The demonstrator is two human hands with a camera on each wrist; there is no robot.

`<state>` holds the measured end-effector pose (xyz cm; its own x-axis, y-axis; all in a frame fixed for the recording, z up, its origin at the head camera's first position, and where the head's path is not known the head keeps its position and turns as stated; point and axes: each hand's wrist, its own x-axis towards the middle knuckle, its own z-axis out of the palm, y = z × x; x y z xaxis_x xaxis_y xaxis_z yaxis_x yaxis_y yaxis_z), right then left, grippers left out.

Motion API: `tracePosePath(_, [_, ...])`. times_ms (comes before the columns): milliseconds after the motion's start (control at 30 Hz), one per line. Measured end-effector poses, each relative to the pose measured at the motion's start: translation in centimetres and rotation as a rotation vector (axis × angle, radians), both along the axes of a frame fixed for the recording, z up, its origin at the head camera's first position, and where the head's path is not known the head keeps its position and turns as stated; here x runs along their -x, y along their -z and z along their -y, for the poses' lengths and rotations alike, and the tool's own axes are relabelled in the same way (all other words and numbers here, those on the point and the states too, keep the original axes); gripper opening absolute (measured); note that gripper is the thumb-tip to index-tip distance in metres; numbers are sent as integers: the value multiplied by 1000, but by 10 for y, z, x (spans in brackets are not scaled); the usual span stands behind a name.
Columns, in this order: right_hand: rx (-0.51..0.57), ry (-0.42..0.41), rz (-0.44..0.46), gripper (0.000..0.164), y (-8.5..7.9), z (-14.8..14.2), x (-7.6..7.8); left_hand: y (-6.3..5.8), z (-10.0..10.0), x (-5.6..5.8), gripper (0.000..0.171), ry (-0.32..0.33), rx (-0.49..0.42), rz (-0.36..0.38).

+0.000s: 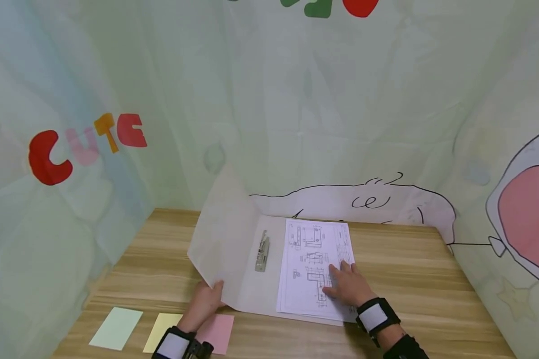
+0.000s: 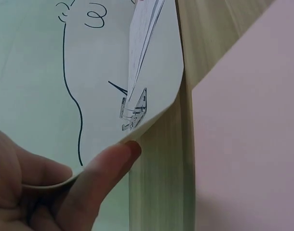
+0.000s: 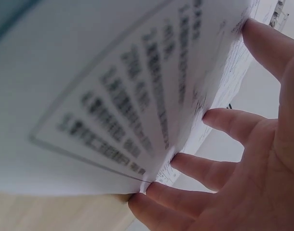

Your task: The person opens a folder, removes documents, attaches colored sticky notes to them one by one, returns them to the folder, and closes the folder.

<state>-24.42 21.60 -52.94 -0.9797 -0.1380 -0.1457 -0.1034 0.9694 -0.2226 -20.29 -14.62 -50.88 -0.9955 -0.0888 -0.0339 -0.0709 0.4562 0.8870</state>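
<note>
A white file folder [image 1: 224,234] stands part open, its left cover raised at a slant. My left hand [image 1: 204,300] pinches the lower edge of that cover between thumb and fingers, which the left wrist view shows close up. On the folder's flat right side lies a stack of printed technical drawings [image 1: 314,244]. My right hand [image 1: 352,286] rests on the drawings' right part, its fingers spread; fingertips [image 3: 212,116] touch the sheets in the right wrist view. A metal clip [image 1: 262,254] lies on the folder, left of the sheets, and seems fixed near the spine.
Along the front left of the wooden table [image 1: 408,269] lie a pale green sheet [image 1: 116,328], a yellow sheet [image 1: 158,329] and a pink sheet [image 1: 220,333]. My left forearm partly covers the yellow and pink ones. A printed cloth backdrop [image 1: 296,114] rises behind the table.
</note>
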Motion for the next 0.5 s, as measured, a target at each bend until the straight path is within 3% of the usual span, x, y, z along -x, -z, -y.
tracePosePath(500, [-21, 2, 14, 71, -3, -2, -3, -2, 28, -5, 32, -33, 26, 20])
